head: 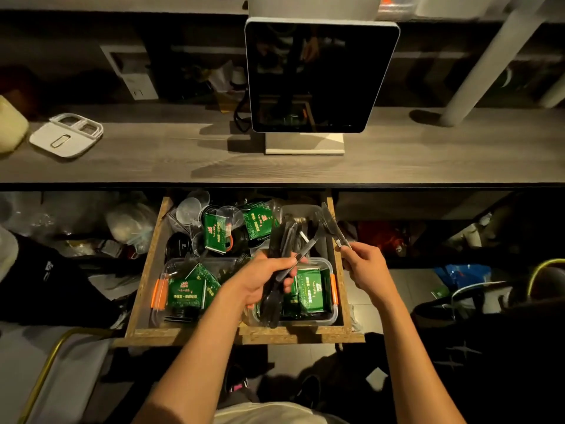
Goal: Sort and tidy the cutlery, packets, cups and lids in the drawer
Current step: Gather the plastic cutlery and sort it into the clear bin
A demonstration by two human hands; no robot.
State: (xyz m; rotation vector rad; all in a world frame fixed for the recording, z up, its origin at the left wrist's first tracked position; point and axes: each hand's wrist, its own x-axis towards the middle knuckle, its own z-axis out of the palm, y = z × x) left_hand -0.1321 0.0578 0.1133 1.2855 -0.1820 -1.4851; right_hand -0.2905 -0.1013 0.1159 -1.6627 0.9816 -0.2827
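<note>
Grey wood counter [153,160], dim room.

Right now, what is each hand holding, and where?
Left hand: bundle of black cutlery, around mid-handles. Right hand: clear spoon, pinched by its handle end.

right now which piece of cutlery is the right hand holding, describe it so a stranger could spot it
Find the open wooden drawer under the counter. At its right edge, the right hand pinches a single clear plastic knife, unlike the bundle of black cutlery gripped by the left hand.
</note>
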